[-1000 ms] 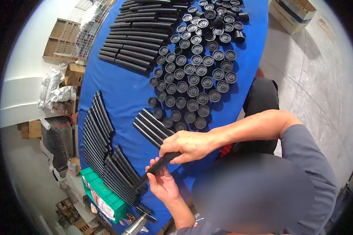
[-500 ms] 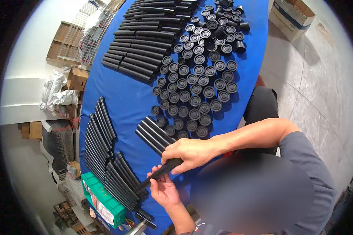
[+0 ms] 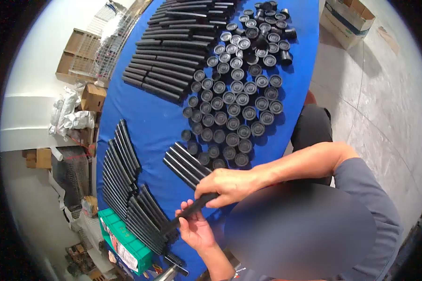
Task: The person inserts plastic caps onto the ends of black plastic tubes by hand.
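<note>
My right hand [image 3: 229,186] is closed, palm down, over the upper end of a matte black tube [image 3: 194,207]. My left hand [image 3: 198,230] faces palm up lower along the same tube, its thumb and fingers curled about it. The tube slants down to the left, its far end over a row of dark tubes [image 3: 119,175]. Just beyond my right hand, several glossy black tubes [image 3: 185,164] lie side by side on the blue cloth [image 3: 150,136], partly covered by that hand.
Many round black caps [image 3: 232,110] stand spread over the cloth. Stacked matte black tubes [image 3: 166,61] lie at the far end. A green crate [image 3: 126,241] sits at the lower left edge. Wire racks [image 3: 110,47] and a cardboard box [image 3: 347,23] stand beyond the table.
The view has shifted slightly. Both hands keep nearly the same hold on the tube, with only a slight movement.
</note>
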### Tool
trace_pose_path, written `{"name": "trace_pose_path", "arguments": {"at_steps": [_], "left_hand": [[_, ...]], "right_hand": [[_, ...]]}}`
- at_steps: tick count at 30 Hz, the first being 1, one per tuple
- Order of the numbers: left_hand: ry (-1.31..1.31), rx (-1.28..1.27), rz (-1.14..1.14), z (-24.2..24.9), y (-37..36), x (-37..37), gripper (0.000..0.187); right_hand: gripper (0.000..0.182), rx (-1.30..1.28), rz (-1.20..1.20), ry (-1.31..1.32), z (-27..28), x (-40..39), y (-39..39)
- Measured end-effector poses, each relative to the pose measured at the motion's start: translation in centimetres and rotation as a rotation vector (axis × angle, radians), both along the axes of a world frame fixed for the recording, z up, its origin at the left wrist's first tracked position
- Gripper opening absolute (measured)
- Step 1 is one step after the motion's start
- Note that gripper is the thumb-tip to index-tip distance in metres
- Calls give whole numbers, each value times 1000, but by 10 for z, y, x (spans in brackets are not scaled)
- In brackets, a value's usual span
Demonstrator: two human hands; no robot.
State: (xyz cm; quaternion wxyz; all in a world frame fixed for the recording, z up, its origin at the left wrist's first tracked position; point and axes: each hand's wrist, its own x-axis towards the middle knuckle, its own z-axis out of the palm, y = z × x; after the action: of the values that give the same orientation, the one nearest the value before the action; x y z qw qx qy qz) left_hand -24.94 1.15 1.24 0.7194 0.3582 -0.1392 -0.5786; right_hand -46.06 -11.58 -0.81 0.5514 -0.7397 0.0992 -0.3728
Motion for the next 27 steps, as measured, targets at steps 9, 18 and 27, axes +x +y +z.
{"name": "trace_pose_path", "arguments": {"at_steps": [9,18,27], "left_hand": [[-6,15,27,3,1,0,24],[-43,10,30,4,0,2,26],[-41,8,20,3,-4,6,23]], "right_hand": [[34,202,61,103,11,-5,-5],[35,296,144,193,20,-11,-10],[29,426,257,303,37,-19,-14]]}}
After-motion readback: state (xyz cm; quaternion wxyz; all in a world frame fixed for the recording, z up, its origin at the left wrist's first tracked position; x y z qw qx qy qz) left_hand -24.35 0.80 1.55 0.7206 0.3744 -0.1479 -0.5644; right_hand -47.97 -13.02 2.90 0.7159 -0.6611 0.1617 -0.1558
